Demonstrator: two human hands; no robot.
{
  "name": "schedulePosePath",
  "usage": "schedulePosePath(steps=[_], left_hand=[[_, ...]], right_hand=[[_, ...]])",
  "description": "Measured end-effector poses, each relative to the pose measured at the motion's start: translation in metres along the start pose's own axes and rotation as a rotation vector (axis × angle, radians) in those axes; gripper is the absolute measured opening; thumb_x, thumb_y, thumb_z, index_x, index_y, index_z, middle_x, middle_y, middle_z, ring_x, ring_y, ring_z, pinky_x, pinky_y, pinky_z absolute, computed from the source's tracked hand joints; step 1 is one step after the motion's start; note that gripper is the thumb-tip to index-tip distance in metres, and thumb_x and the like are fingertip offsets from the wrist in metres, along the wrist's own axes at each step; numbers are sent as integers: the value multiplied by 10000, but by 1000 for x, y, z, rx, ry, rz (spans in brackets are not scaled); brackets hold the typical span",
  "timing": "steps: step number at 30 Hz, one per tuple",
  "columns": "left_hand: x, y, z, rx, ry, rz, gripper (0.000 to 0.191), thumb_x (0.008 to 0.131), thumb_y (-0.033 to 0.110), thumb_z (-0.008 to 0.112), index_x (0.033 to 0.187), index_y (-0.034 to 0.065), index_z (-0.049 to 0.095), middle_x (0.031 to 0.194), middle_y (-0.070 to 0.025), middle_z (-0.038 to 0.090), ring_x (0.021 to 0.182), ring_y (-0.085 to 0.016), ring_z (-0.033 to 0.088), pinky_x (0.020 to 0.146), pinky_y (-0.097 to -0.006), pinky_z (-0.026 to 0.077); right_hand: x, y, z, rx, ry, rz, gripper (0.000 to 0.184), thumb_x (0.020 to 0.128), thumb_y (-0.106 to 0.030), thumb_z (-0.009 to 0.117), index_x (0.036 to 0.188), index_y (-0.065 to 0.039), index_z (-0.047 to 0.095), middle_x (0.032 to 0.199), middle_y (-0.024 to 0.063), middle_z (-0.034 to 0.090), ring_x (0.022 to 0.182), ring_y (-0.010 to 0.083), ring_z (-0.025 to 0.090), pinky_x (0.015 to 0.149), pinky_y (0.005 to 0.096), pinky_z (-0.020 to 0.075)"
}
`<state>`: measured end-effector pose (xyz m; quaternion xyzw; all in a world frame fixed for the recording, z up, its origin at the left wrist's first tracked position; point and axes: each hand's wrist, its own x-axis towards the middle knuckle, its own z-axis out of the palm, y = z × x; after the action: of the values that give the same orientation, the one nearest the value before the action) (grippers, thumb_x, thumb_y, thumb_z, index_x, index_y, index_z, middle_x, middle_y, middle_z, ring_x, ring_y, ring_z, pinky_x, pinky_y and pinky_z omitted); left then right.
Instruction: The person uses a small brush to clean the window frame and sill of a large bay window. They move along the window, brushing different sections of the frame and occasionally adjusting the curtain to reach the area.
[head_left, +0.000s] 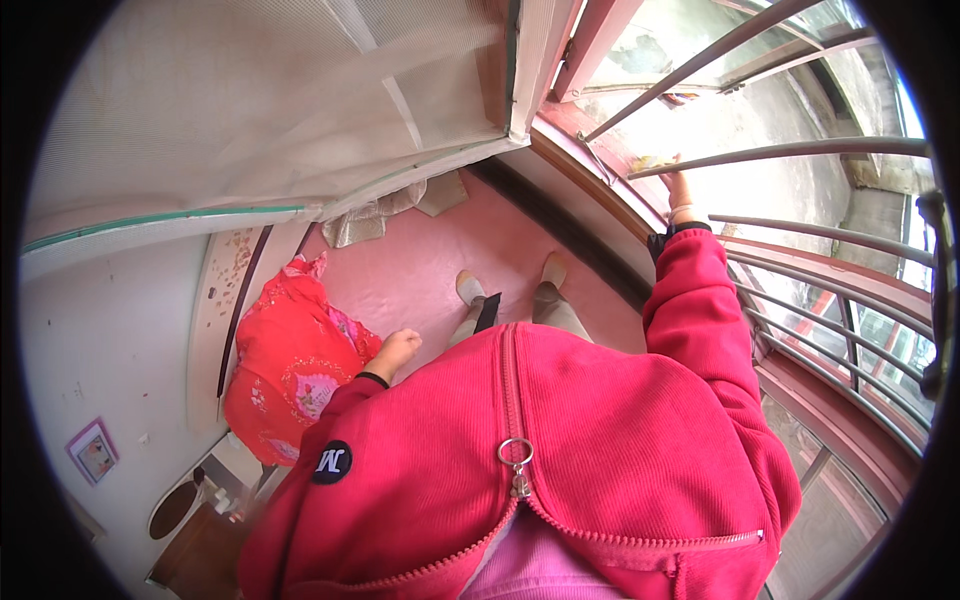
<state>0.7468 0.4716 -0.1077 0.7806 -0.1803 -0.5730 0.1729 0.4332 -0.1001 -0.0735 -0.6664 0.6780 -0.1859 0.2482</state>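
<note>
My right hand (678, 187) reaches out between the metal window bars (780, 155) at the upper right. Its fingers are at a yellowish cloth or similar thing (651, 163) on the pink window sill (592, 135); glare and a bar partly hide the fingers. My left hand (401, 349) hangs low beside my jacket with its fingers curled, and nothing shows in it. Close to its left lies a red patterned fabric bundle (292, 367).
A netted canopy (300, 97) fills the upper left. Silvery sheeting (360, 225) lies on the pink floor (420, 255) beyond my feet. An oval mirror (174, 510) and a framed picture (93, 451) are at the lower left. A window frame (589, 52) stands ajar.
</note>
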Motion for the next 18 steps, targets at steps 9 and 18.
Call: schedulePosePath(steps=[9, 18], left_hand=[[5, 25, 18, 66, 32, -28, 266, 831, 254, 562, 996, 57, 627, 879, -118, 661, 831, -232, 628, 745, -345, 485], [5, 25, 16, 73, 56, -37, 270, 823, 247, 572, 999, 48, 623, 855, -116, 657, 791, -212, 624, 733, -336, 486]], right_hand=[[-18, 7, -10, 227, 7, 31, 314, 860, -273, 482, 917, -6, 638, 809, 169, 638, 747, 249, 609, 692, 332, 463], [-65, -7, -49, 346, 10, -19, 253, 867, -225, 500, 890, -13, 636, 699, 90, 618, 644, 128, 585, 610, 260, 452]])
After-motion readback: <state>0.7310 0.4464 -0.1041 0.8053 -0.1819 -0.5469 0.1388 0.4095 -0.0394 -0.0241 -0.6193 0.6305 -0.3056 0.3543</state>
